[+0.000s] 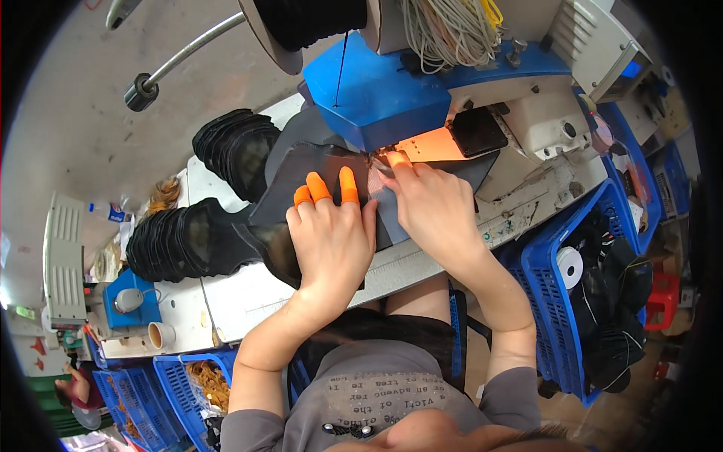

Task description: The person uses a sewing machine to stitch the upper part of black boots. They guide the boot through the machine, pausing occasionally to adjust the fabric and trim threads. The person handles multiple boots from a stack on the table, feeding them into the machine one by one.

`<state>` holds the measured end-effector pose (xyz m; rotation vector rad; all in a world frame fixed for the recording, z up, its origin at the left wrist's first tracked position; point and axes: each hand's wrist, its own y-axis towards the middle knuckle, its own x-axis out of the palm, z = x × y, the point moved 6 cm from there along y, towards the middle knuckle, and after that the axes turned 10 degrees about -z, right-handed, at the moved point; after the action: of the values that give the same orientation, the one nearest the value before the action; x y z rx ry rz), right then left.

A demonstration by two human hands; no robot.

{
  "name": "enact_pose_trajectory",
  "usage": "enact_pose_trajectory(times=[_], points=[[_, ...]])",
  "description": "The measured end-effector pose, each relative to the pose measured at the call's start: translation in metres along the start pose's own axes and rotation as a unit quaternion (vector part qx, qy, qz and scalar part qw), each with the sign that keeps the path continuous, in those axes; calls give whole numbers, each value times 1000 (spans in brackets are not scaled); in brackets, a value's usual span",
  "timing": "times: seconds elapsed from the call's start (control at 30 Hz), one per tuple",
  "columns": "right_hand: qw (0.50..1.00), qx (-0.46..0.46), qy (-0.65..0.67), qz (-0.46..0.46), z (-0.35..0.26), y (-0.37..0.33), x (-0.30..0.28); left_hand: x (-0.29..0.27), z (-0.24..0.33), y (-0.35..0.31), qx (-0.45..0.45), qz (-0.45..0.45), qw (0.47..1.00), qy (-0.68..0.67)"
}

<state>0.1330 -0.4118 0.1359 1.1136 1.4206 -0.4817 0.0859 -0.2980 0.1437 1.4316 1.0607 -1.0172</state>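
Note:
A blue-headed sewing machine [376, 94] stands before me, its lit needle area partly hidden by the head and my fingers. Dark grey fabric pieces [297, 177] lie under it. My left hand [331, 237] rests flat on the fabric left of the needle, fingers apart, with orange finger cots on several fingertips. Close to the needle, my right hand [437, 215] has its thumb and orange-capped index finger drawn together at the fabric's edge; what sits between them is too small to make out. A lighter grey piece [392, 218] shows between the hands.
Two stacks of black shaped pieces, an upper stack [233, 151] and a lower stack [169, 237], lie left on the white table [233, 297]. A black thread spool [312, 22] hangs above. Blue baskets flank me, a right basket [546, 301] and a left basket [169, 365]. A person [81, 384] is far left.

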Motion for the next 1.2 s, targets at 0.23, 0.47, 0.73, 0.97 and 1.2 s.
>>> enact_pose_trajectory(times=[0.23,0.47,0.73,0.97,1.2], points=[[986,16,142,89,10,-3,-4,-4,-6,-19,16,26,999,-12],[921,12,376,103,24,-10,-4,0,-23,-51,76,74,990,-91],[912,-7,396,105,26,-13,-6,11,-33,-66,110,133,961,-217],[920,20,382,81,28,-14,-4,25,-105,-86,104,255,946,-172],[915,19,399,60,26,-12,-1,137,-202,-100,-28,-68,995,70]])
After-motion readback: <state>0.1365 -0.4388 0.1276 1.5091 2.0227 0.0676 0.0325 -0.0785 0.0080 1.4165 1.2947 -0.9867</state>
